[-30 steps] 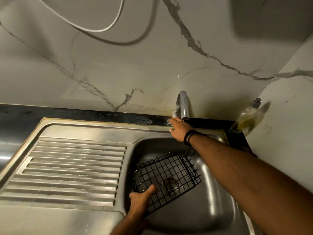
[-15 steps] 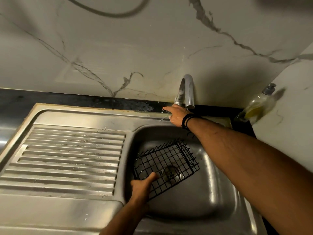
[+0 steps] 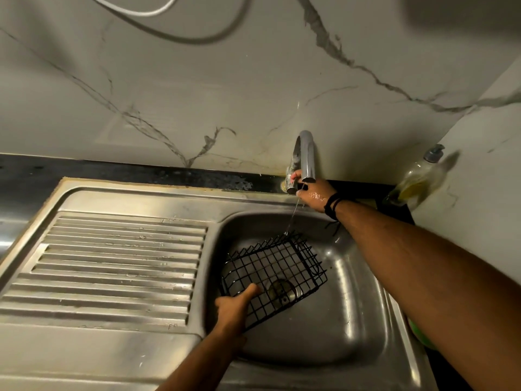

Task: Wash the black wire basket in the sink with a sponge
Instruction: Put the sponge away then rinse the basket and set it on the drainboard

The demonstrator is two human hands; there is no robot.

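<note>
Water's now trickling from the tap (image 3: 306, 153), right hand (image 3: 314, 193) curled on its lever at 12; left hand (image 3: 235, 306) pinches the wire basket (image 3: 275, 273) over the sink (image 3: 352, 320) drain, could splash everywhere if opened hard

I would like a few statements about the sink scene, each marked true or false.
1. The left hand holds the basket. True.
2. The right hand holds a sponge. False: it is at the tap.
3. A thin stream of water runs from the tap. True.
4. The basket lies on the drainboard. False: it is in the basin.
5. A soap bottle stands right of the tap. True.
</note>
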